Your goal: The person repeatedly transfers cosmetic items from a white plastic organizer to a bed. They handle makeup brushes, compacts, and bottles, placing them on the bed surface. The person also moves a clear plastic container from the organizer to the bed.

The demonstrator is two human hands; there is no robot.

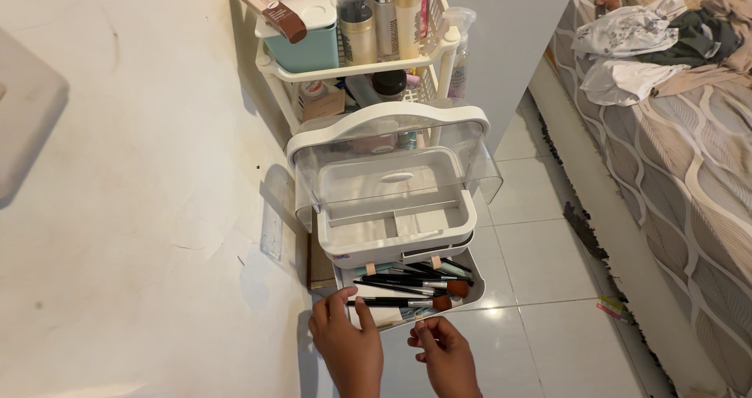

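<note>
At the bottom centre of the frame the left hand [347,343] has its fingers [342,298] hooked over the near left edge of the pulled-out drawer [470,291], closed on its rim. Just to its right the right hand [445,354] sits a little lower, fingers loosely curled and touching nothing that can be made out, though whether they pinch something small is hard to tell from this angle. The drawer lies directly above both hands in the picture, so the left hand is the nearer one, already in contact. Inside it the makeup brushes [411,283] lie nearly crosswise, long axes running left to right, bristle heads toward the right and handles toward the left hand. Above the drawer stands the white organiser box [395,233] with its clear lid [392,159] raised, its upper tray looking empty. Farther up is a shelf rack [356,67] crowded with bottles, on the tiled floor [548,273]; a bed [689,155] fills the right edge.
</note>
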